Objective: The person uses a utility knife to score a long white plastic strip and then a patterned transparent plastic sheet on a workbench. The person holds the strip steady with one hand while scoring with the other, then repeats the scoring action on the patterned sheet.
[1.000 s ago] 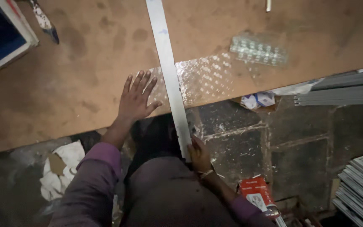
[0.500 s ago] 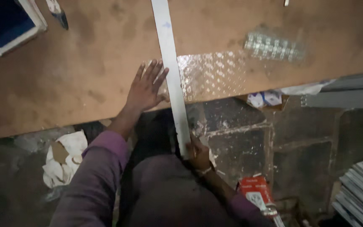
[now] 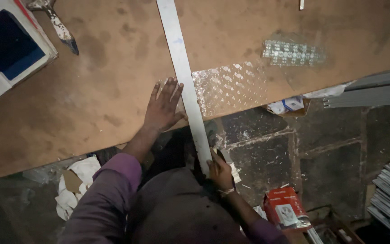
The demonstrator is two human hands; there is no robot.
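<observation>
Brown board (image 3: 91, 104), metal strip (image 3: 183, 77) cut off above, near end hidden by right hand (image 3: 220, 171)

left hand (image 3: 162, 108) flat (fingers spread), right hand (image 3: 219, 169) gripping

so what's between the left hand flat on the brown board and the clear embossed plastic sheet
In the head view, the long pale metal strip runs between the left hand and the embossed sheet.
</observation>
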